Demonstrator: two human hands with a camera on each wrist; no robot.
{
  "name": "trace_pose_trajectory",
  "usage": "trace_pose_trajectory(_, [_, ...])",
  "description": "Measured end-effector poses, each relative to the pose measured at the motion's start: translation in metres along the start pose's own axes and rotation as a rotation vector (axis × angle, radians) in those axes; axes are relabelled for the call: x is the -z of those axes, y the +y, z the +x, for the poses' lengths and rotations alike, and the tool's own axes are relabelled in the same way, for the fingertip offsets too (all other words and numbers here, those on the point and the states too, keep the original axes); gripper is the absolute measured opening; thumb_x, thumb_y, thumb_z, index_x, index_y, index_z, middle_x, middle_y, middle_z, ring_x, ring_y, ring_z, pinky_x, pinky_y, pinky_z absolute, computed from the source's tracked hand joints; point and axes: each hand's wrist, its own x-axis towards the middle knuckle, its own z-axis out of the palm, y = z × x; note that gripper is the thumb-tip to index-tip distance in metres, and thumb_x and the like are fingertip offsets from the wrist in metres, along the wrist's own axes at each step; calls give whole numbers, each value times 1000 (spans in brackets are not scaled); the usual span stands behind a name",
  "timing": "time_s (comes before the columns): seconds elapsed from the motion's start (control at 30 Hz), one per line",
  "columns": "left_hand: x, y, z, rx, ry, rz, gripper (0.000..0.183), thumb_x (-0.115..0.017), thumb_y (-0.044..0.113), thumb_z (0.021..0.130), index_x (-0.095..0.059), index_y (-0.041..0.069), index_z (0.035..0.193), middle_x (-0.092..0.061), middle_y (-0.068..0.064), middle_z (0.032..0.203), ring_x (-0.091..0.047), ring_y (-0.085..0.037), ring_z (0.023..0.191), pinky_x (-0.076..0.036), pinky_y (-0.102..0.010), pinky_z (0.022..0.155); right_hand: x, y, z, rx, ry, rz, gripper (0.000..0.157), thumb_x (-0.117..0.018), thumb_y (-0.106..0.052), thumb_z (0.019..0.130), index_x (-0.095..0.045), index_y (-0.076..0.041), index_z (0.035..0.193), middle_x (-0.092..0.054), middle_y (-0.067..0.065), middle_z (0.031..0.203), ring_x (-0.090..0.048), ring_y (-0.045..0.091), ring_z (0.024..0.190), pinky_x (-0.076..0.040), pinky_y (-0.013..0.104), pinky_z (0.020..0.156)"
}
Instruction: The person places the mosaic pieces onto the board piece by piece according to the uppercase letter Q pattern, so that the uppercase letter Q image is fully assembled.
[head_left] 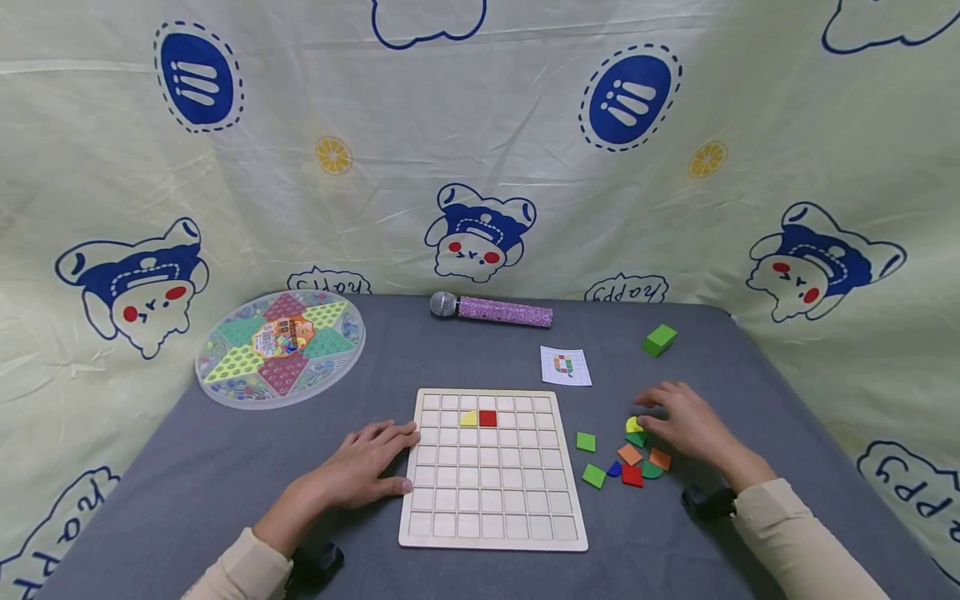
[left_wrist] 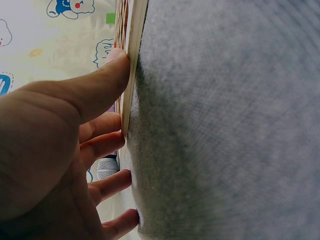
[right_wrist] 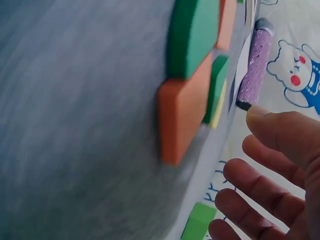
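Observation:
A pale wooden grid board [head_left: 487, 479] lies flat on the grey cloth, with a yellow piece [head_left: 468, 418] and a red square [head_left: 487, 418] side by side in its second row. My left hand [head_left: 360, 467] rests at the board's left edge, thumb and some fingertips touching the rim. To the right is a loose group of pieces: a yellow rounded one [head_left: 633, 425], orange squares [head_left: 660, 459], green rounded ones [head_left: 652, 471], a red piece [head_left: 632, 475] and a blue one [head_left: 614, 469]. Above the yellow rounded piece hovers my right hand [head_left: 686, 425], fingers loosely bent and holding nothing.
Two light green squares [head_left: 586, 442] lie between board and pile. A small printed card [head_left: 566, 367] sits beyond the board, and a green block [head_left: 660, 341] lies farther right. At the back are a purple glitter microphone [head_left: 504, 312] and a round star-patterned game board [head_left: 281, 348].

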Motion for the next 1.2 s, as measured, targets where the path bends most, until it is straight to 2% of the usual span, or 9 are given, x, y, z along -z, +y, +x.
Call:
trace_pose_trajectory(0.4, [-1,-1,1,-5,1,5,65,-60,46,89,-41,14,143,-34,-4,152,-28,-35,140,-24,-60,105,-1,11,-2,-9,-34,-38,28,-72,-20,82,-68,-6,106,-64,16,106,-53,34,100,-43,53,83])
trace_pose_trajectory(0.7, [0,0,1,-5,-1,2,65,-60,45,89,-41,14,143,-34,-5,152,-28,-35,139,-24,-61,104,-3,14,0,-1,-60,-77,28,-72,-20,81,-69,-6,105,-64,14,102,-54,32,94,-44,50,78])
trace_pose_trajectory(1.2, [1,1,0,-3,1,2,65,-61,44,89,-41,13,143,-34,-5,152,-28,-35,139,-24,-61,104,-6,9,5,20,-76,-99,30,-73,-22,80,-69,-6,106,-63,11,100,-52,28,92,-44,49,79])
